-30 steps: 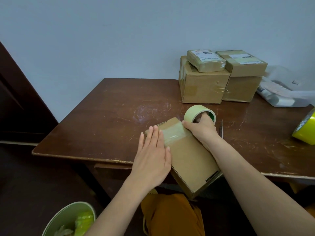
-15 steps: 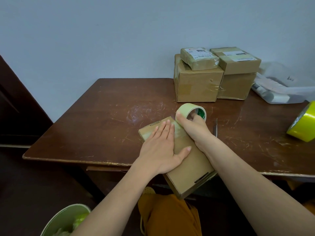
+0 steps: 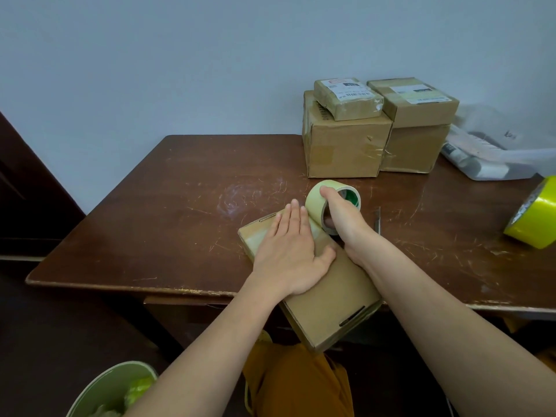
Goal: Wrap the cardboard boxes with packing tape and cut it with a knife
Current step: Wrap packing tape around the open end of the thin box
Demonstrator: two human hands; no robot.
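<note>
A flat cardboard box (image 3: 328,284) lies across the near edge of the surface (image 3: 168,212), its near end overhanging, with a band of pale tape already laid across its far end. That strip looks only partly run and remains joined to the roll, so the cut appears still to come. The left hand (image 3: 290,254) lies flat on the taped end, fingers straight and together, pressing down. Just right of it, the right hand (image 3: 343,218) holds the tape roll (image 3: 326,203) on edge at the box's far right corner, its grip curled round the roll, thumb over the top. A knife (image 3: 377,219) lies untouched just beyond the right wrist. Taped boxes (image 3: 376,130) are stacked at the far edge.
</note>
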